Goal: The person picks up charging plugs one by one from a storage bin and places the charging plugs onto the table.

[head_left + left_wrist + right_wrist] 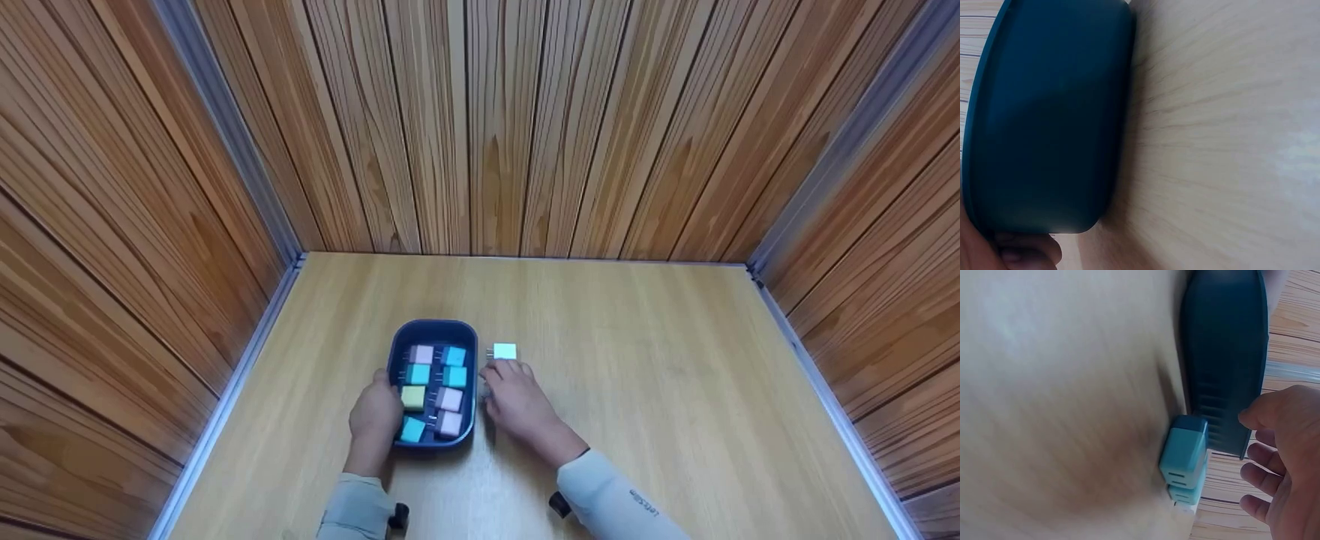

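Note:
A dark blue plastic bin (pixel 433 328) stands on the table, holding several pastel USB charger plugs, among them a yellow charger (pixel 413 397) and a pink charger (pixel 450 400). My left hand (pixel 376 411) grips the bin's left side, its curled fingers partly visible in the left wrist view. To the right of the bin, my right hand (pixel 523 403) hovers with loosely bent fingers and nothing in them. Just beyond it lies a pale green charger (pixel 505 351). The right wrist view has a teal charger (pixel 1183 453) with two ports beside the bin wall, and another charger (pixel 1188 492) behind it.
The light wooden table (pixel 637 375) extends to the right of the bin. Wood-plank walls (pixel 495 127) enclose the back and sides, with a metal edge strip (pixel 832 420) along the table's right side.

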A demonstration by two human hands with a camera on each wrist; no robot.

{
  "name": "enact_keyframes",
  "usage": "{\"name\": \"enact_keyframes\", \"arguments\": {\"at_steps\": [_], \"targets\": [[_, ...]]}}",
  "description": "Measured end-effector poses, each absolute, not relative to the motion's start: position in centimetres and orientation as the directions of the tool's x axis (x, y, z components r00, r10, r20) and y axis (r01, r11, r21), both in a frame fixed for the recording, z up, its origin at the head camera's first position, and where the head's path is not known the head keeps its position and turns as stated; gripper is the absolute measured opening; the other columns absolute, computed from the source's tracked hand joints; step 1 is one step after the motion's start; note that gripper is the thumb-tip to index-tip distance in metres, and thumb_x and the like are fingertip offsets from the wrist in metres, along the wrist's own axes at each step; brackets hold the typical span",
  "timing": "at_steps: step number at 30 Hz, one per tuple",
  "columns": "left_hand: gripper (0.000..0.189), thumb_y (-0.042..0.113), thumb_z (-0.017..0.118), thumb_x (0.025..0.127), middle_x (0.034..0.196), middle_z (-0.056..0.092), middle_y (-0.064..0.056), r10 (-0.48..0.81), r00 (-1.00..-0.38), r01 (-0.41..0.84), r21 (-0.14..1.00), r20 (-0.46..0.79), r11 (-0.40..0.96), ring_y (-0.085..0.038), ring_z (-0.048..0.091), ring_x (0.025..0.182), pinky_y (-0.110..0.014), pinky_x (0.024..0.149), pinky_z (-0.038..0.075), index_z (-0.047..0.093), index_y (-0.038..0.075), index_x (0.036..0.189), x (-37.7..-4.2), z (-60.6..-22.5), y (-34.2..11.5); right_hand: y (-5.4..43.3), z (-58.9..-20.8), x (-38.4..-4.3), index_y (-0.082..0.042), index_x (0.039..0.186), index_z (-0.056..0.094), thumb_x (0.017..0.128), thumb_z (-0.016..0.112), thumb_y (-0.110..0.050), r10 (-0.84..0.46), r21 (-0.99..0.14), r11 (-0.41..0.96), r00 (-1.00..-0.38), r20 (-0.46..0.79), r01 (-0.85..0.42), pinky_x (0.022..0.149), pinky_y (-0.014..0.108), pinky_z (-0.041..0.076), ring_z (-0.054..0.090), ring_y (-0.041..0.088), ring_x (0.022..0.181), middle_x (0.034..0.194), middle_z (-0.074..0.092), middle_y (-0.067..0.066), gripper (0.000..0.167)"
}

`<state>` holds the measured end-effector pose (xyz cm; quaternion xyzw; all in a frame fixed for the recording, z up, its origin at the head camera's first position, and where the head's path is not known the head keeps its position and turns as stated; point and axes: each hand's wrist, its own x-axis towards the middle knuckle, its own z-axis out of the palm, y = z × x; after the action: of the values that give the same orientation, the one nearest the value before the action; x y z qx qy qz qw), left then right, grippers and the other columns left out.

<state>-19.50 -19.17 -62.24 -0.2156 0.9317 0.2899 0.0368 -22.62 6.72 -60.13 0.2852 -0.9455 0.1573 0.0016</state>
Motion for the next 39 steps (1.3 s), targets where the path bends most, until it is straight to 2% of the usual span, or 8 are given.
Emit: {"name": "enact_keyframes", "arguments": {"at_steps": [9, 16, 19, 27, 35, 39], "targets": [[0.047, 0.022, 0.044, 0.108, 0.128, 0.066, -0.022, -0.386, -0.898, -0.437, 0.547, -0.212, 0.714, -0.03, 0.066, 0.102, -0.052, 0.085, 0.053, 0.039, 0.001, 0.15, -19.4, -62.0, -19.1, 5.7, -59.6, -22.3, -0.012, 0.144, 0.057, 0.098, 0.067, -0.028, -0.526, -0.286, 0.798, -0.845, 0.099, -0.531, 0.115, 0.046, 0.037, 0.046, 0.022, 0.132, 0.143, 0.053, 0.004, 0.05], [0.042, 0.019, 0.045, 0.107, 0.115, 0.07, -0.023, -0.382, -0.908, -0.413, 0.528, -0.173, 0.742, -0.03, 0.069, 0.093, -0.051, 0.076, 0.054, 0.044, 0.0, 0.144, -19.3, -62.1, -19.2, 4.8, -59.2, -22.3, -0.013, 0.143, 0.058, 0.099, 0.066, -0.028, -0.53, -0.288, 0.794, -0.842, 0.101, -0.535, 0.114, 0.044, 0.037, 0.047, 0.022, 0.134, 0.143, 0.054, 0.004, 0.048], [0.042, 0.02, 0.045, 0.107, 0.114, 0.07, -0.022, -0.383, -0.906, -0.417, 0.526, -0.179, 0.741, -0.029, 0.068, 0.091, -0.05, 0.075, 0.054, 0.043, 0.0, 0.145, -19.3, -62.1, -19.2, 4.5, -59.0, -22.2, -0.013, 0.144, 0.057, 0.098, 0.067, -0.028, -0.531, -0.302, 0.789, -0.841, 0.102, -0.535, 0.113, 0.043, 0.039, 0.047, 0.02, 0.133, 0.142, 0.055, 0.003, 0.049], [0.044, 0.021, 0.044, 0.108, 0.117, 0.07, -0.021, -0.384, -0.902, -0.426, 0.534, -0.195, 0.73, -0.028, 0.067, 0.092, -0.049, 0.076, 0.054, 0.042, 0.001, 0.146, -19.4, -62.0, -19.0, 3.4, -58.7, -21.8, -0.014, 0.142, 0.058, 0.1, 0.065, -0.032, -0.566, -0.317, 0.755, -0.815, 0.124, -0.574, 0.11, 0.042, 0.041, 0.048, 0.019, 0.127, 0.14, 0.054, 0.002, 0.046], [0.045, 0.023, 0.045, 0.108, 0.118, 0.069, -0.021, -0.39, -0.899, -0.434, 0.533, -0.201, 0.726, -0.027, 0.066, 0.091, -0.049, 0.075, 0.054, 0.042, 0.002, 0.147, -19.4, -62.2, -19.2, 2.5, -59.1, -21.3, -0.013, 0.14, 0.059, 0.099, 0.065, -0.036, -0.605, -0.314, 0.728, -0.786, 0.125, -0.61, 0.118, 0.046, 0.033, 0.047, 0.02, 0.129, 0.137, 0.055, 0.002, 0.047], [0.045, 0.023, 0.045, 0.107, 0.116, 0.069, -0.021, -0.389, -0.901, -0.429, 0.538, -0.194, 0.726, -0.028, 0.066, 0.09, -0.049, 0.076, 0.054, 0.042, 0.001, 0.147, -19.4, -62.4, -19.2, 2.0, -59.4, -21.0, -0.013, 0.138, 0.06, 0.098, 0.067, -0.037, -0.617, -0.297, 0.721, -0.775, 0.133, -0.626, 0.115, 0.046, 0.036, 0.048, 0.021, 0.129, 0.136, 0.056, 0.002, 0.048]]}}
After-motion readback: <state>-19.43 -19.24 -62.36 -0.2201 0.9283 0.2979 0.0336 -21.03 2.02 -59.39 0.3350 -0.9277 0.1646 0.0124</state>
